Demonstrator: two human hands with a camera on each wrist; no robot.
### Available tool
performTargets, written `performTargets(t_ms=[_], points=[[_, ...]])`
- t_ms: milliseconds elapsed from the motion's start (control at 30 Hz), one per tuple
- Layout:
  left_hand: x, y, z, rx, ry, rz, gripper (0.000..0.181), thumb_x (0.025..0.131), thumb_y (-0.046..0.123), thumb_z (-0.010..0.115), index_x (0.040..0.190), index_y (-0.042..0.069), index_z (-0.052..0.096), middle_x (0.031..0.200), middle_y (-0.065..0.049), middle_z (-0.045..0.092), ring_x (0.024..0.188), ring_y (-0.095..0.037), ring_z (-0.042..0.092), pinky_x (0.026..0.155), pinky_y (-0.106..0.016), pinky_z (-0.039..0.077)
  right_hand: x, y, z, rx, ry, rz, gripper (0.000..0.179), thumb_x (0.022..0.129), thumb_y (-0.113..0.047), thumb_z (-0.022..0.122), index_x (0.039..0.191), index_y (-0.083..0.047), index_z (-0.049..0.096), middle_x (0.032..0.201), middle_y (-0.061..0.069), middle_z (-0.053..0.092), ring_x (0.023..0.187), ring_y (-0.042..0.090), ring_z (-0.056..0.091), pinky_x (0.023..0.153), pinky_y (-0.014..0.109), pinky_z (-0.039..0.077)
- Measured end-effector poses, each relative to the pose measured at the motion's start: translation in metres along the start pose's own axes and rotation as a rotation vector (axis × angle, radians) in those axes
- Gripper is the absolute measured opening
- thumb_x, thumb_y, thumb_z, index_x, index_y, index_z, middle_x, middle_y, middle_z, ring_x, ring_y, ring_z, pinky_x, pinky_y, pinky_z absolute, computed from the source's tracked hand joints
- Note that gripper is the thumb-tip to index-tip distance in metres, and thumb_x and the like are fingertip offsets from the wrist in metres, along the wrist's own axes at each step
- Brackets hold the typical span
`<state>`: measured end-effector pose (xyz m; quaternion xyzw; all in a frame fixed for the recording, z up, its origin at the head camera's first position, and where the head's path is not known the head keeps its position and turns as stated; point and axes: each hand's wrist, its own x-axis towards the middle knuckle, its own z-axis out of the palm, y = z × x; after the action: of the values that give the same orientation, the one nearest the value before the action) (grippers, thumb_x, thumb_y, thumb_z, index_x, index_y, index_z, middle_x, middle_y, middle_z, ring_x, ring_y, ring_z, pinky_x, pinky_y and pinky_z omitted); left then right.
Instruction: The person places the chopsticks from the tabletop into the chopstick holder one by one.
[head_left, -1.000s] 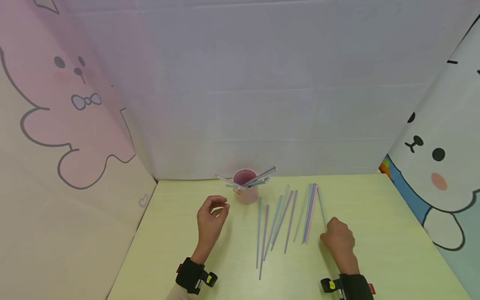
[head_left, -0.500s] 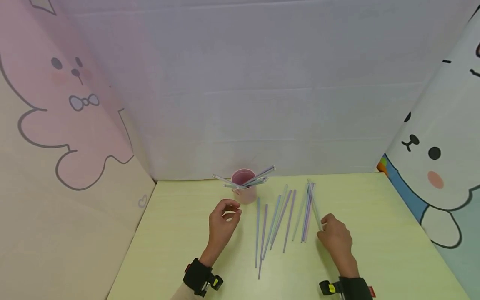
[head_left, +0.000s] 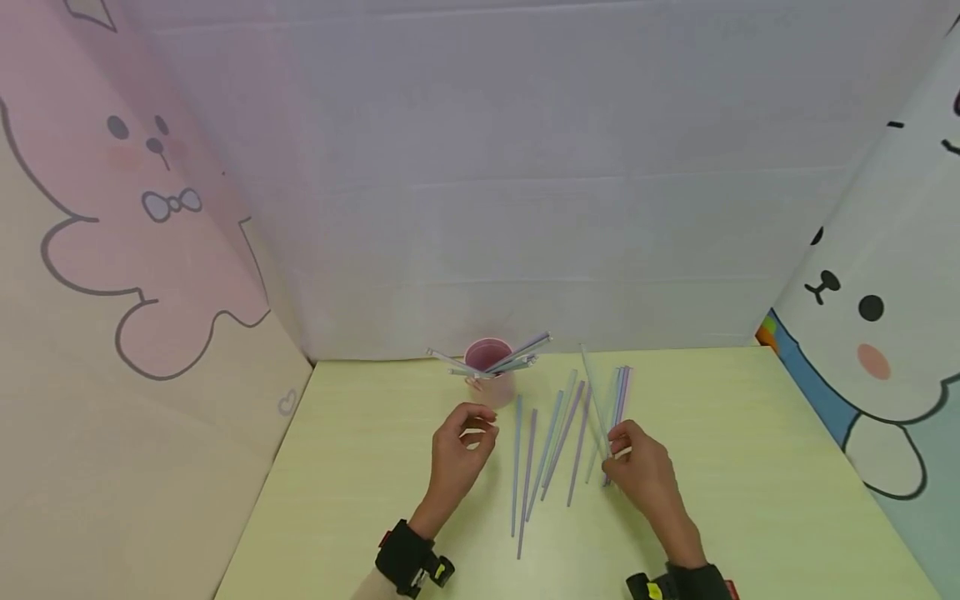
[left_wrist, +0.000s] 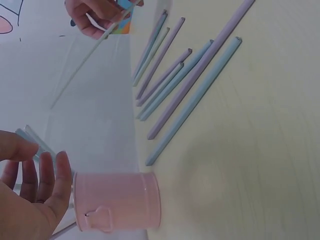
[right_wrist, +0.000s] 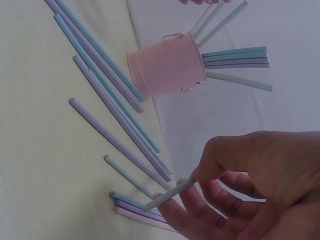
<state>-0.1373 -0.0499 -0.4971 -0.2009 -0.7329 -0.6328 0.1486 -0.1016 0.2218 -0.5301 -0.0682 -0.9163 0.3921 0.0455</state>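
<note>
Pale green stick (right_wrist: 169,194) sits pinched in my right grip (head_left: 643,471); my left grip (head_left: 456,454) curls loosely near the pink bucket (right_wrist: 167,67).

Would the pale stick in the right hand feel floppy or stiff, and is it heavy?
The pale stick is probably stiff: pinched near one end by the right hand, it runs straight without drooping. It's likely light, being slim and held in just a pinch.
</note>
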Motion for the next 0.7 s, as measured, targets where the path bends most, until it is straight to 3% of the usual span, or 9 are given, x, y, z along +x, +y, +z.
performTargets(t_ms=[167,367,533,700], points=[[-0.001,-0.001,0.001,-0.010,-0.009,-0.013,0.025,0.079,-0.019,0.068,0.101,-0.009,0.062,0.094,-0.029,0.064,0.080,-0.037,0.065,0.065,-0.033,0.062,-0.001,-0.006,0.007,0.096,0.027,-0.143,0.031,0.075,0.004,0.067,0.104,-0.003,0.061,0.089,0.009,0.065,0.076,0.021,0.063,0.056,0.031,0.053],[0.004,0.005,0.000,-0.057,-0.002,0.002,0.024,0.080,-0.020,0.067,0.102,-0.013,0.061,0.094,-0.030,0.063,0.080,-0.040,0.064,0.064,-0.043,0.062,-0.001,-0.020,0.011,0.162,0.035,-0.318,0.031,0.077,0.006,0.066,0.103,-0.009,0.061,0.088,0.006,0.064,0.076,0.017,0.063,0.054,0.029,0.058],[0.011,0.015,-0.003,-0.122,-0.007,0.033,0.023,0.082,-0.021,0.065,0.103,-0.018,0.058,0.096,-0.035,0.060,0.079,-0.046,0.062,0.063,-0.056,0.058,-0.003,-0.032,0.016,0.247,-0.021,-0.376,0.035,0.080,0.008,0.064,0.104,-0.017,0.059,0.090,0.004,0.063,0.079,0.018,0.063,0.056,0.029,0.060],[0.019,0.026,-0.008,-0.151,-0.001,0.064,0.023,0.083,-0.021,0.064,0.105,-0.021,0.056,0.097,-0.037,0.058,0.081,-0.050,0.060,0.066,-0.053,0.059,-0.005,-0.041,0.022,0.278,-0.032,-0.402,0.036,0.081,0.009,0.064,0.104,-0.018,0.059,0.091,-0.004,0.061,0.081,0.017,0.063,0.058,0.029,0.061]])
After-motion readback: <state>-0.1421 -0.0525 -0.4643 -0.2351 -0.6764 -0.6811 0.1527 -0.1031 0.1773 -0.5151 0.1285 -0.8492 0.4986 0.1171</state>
